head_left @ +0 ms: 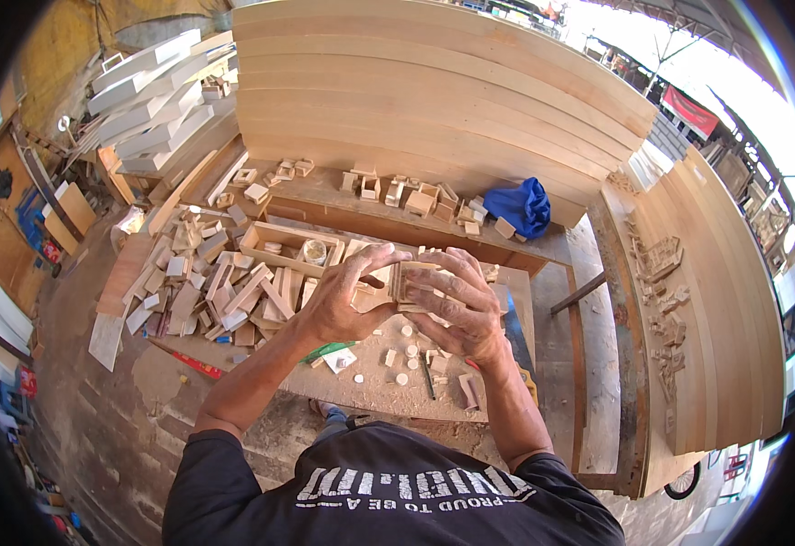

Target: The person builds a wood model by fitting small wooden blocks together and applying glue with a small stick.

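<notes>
At the middle of the bench (397, 391), my right hand (452, 305) curls its fingers round a small wooden piece (402, 282), mostly hidden by them. My left hand (347, 296) is at the piece's left side, its thumb and fingertips against it. Just below my hands lie small white round discs (409, 351), little wood offcuts, a dark pencil (427, 379), a white square piece (340, 360) and a green tool (323, 351). To their left are a wooden tray (283, 264) holding a tub (313, 251), and a heap of wood blocks (183, 296).
Behind, a shelf carries small wooden boxes (420, 200) and a blue cloth (520, 207) before tall stacked boards (425, 91). White pieces (151, 100) are stacked back left. More boards (720, 300) with wood scraps stand at the right, and a dark bar (575, 293) juts beside the bench.
</notes>
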Available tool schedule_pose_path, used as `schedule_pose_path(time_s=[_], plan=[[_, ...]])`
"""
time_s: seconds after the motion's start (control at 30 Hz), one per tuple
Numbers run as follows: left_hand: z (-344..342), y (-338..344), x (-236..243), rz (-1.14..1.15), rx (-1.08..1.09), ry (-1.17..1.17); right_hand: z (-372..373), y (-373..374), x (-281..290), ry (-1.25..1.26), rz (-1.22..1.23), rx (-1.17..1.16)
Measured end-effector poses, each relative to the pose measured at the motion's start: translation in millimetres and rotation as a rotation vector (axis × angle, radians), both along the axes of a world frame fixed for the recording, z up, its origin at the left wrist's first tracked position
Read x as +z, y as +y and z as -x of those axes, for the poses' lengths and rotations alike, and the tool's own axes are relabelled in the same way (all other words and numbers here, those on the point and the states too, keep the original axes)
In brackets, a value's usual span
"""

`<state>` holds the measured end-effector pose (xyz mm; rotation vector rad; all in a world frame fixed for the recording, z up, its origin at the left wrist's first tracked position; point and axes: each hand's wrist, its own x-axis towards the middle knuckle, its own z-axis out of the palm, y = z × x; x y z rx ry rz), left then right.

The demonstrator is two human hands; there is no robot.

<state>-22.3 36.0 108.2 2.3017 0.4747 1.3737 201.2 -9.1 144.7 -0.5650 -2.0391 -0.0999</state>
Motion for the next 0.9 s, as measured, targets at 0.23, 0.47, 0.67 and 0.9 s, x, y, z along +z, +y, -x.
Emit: schedule_pose_path(time_s=[0.23, 0.47, 0.67, 0.9], plan=[[4, 4, -1, -0.050, -0.008, -0.015, -5, -3, -14, 0.258, 0.213, 0.103], [8, 1, -3, -0.105, 0.004, -0.016, -10, -4, -23, 0.259, 0.550, 0.114], [4, 2, -9, -0.158, -0.050, -0.039, -9, 0, -24, 0.100, 0.437, 0.059], [1, -7, 0, -0.074, -0.018, 0.052, -14, 2, -26, 0.056, 0.317, -0.014]])
